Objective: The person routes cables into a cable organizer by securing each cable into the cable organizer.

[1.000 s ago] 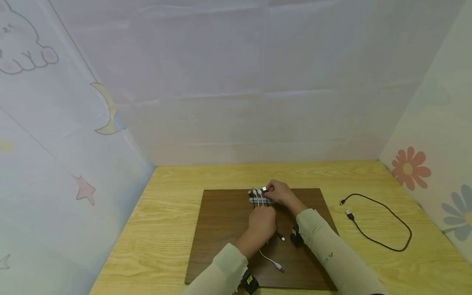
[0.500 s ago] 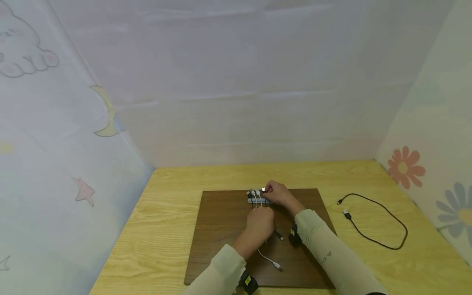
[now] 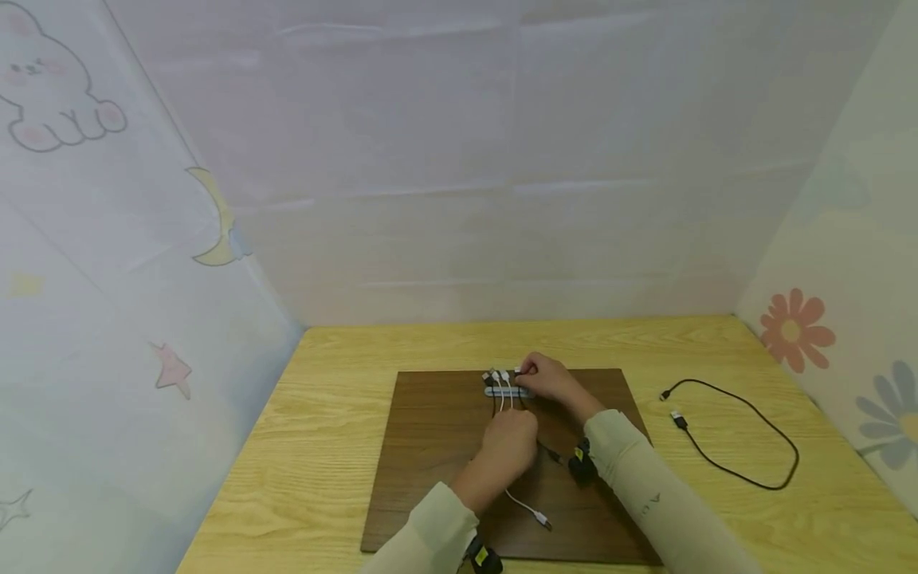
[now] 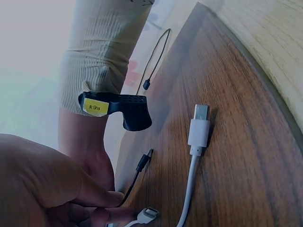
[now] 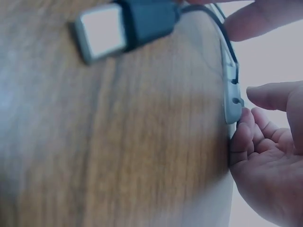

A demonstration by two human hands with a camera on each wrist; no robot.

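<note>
A pale grey cable clip strip [image 3: 491,391] lies near the far edge of a brown wooden board [image 3: 423,446], with black and white USB cables running through its slots. My right hand [image 3: 547,378] pinches a black USB cable just beyond the strip's right end. That cable's USB-A plug [image 5: 151,21] shows large in the right wrist view, beside my right fingertips. Nearer to me, my left hand [image 3: 511,441] pinches the black cable [image 4: 135,182] between thumb and fingers. Its small far connector [image 4: 143,162] sticks out past the hand. A white cable plug [image 4: 199,132] lies on the board.
A loose black USB cable [image 3: 782,434] lies curved on the yellow wooden table [image 3: 308,446], right of the board. Several white and black plugs [image 3: 496,375] stand in a row beyond the strip. Printed sheets wall the table at back and sides.
My left hand has drawn slightly toward me along the black cable, and the cable's small end has shifted a little right. My right hand stays by the strip, its plug now showing less.
</note>
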